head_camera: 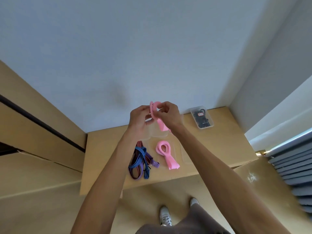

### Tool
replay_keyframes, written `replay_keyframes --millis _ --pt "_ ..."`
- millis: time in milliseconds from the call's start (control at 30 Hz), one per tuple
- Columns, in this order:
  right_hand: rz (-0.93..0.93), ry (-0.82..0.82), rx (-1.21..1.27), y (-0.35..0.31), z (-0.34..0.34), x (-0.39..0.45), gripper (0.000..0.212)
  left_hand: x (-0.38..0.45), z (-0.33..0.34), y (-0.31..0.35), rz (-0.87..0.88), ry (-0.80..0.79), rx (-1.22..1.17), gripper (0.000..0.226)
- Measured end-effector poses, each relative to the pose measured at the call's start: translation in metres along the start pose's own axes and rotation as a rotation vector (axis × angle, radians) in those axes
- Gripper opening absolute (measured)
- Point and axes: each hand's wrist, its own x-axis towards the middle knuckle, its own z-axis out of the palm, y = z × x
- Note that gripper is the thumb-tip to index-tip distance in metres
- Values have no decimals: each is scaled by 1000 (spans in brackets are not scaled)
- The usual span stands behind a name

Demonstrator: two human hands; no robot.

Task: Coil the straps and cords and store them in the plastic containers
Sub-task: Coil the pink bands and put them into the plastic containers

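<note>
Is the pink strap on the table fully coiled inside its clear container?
No. The pink strap on the table is only partly coiled, and its loose tail hangs out past the edge of the clear container.

At frame centre, the left hand (138, 117) and right hand (170, 115) both pinch a pink flat fabric strap (156, 114), looped between them above the light wooden table (219, 146). Below them, a second coiled pink strap (164, 152) lies in a clear plastic container (184, 155). Blue, purple and red elastic straps (141, 160) lie heaped to its left. At upper right, a lidded clear container of black cords (202, 119) stands against the wall.
</note>
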Motion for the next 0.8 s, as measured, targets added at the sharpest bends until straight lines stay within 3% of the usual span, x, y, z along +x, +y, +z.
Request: replay_keyframes --millis 267,467,600,800 --pt "11 -101 -111 -15 -34 -9 10 -16 24 -5 43 -36 43 13" --pt "6 -165 19 -27 -67 -9 34 -14 70 2 103 173 64 10" --pt "-156 -76 -123 -20 -79 -5 42 -18 86 2 221 246 215 3" --pt "-35 19 247 -15 -93 -3 27 -17 108 10 296 258 190 14"
